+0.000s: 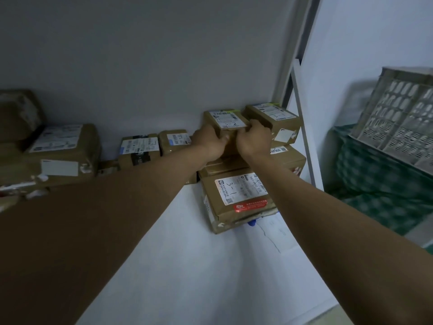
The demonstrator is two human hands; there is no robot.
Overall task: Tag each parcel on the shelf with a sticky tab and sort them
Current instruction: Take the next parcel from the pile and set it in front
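A small brown parcel (226,120) with a white label marked "3-2" sits on top of a stack at the back right of the white shelf (187,266). My left hand (208,143) grips its near left side. My right hand (254,139) grips its near right corner. Right beside it stands another small parcel (274,119) with a label and a yellow-green tab at its far edge. Below, nearer to me, lies a larger parcel (239,198) marked "3-1" with a red sticker.
More brown parcels line the back wall: two middle ones (140,148) (174,140) and a big taped one (61,153) at the left. The shelf's metal post (302,127) stands at the right. Beyond it a white plastic crate (398,123) rests on green crates.
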